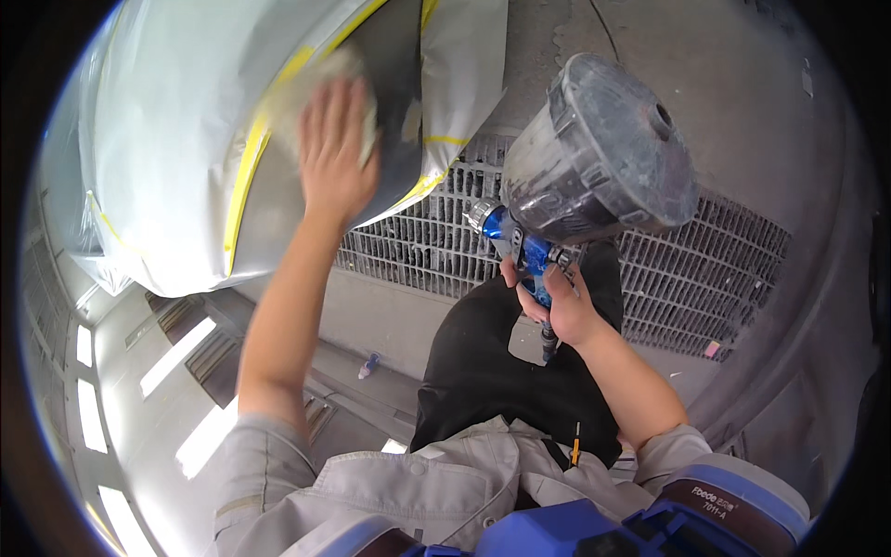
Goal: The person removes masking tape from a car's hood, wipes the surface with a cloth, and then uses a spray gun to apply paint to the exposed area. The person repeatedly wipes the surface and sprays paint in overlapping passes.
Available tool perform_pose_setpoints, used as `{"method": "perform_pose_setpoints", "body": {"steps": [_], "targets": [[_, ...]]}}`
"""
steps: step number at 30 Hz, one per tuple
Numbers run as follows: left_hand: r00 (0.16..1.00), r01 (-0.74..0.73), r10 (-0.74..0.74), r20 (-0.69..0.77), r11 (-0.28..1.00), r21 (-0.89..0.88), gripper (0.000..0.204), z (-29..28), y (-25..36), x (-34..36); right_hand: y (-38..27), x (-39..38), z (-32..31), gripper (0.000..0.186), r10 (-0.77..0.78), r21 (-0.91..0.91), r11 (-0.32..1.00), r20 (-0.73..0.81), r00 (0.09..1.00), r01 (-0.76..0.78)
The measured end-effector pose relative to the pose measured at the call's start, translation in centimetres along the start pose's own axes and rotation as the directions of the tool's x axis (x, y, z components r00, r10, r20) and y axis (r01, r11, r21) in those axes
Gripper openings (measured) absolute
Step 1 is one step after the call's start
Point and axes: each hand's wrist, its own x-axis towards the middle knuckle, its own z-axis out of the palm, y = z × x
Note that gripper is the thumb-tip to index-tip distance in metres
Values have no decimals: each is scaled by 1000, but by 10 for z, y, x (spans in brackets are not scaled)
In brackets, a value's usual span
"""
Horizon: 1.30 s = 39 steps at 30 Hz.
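My left hand presses a pale cloth flat against a bare grey body panel. The panel is framed by yellow tape and white masking sheet. My right hand grips the blue handle of a spray gun, held low in front of my lap. A large grey paint-smeared cup sits on top of the gun. The gun's nozzle points left, toward the panel's lower edge.
A metal floor grate runs under my knees and the masked body. Concrete floor lies beyond it. A small bottle rests on the floor at the left. Booth wall lights line the far left.
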Motion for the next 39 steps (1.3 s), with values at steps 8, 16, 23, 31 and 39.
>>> {"method": "perform_pose_setpoints", "body": {"steps": [8, 16, 23, 31, 39], "targets": [[596, -796, 466, 654, 449, 406, 73, -16, 16, -19, 48, -9, 31, 41, -135, -32, 990, -46, 990, 134], [852, -522, 474, 223, 742, 420, 70, 31, 29, 39, 120, -26, 45, 44, -191, 114, 970, -185, 964, 215], [722, -684, 444, 530, 570, 455, 69, 173, 14, -106, 181, -42, 27, 52, -170, 209, 954, -220, 961, 216], [540, -405, 115, 834, 904, 138, 50, 269, -79, -233, 267, -90, 13, 60, -68, 254, 956, -292, 954, 145], [747, -591, 647, 152, 540, 600, 77, 87, 19, -29, 309, -114, 64, 43, -215, 176, 950, -238, 947, 260]]}}
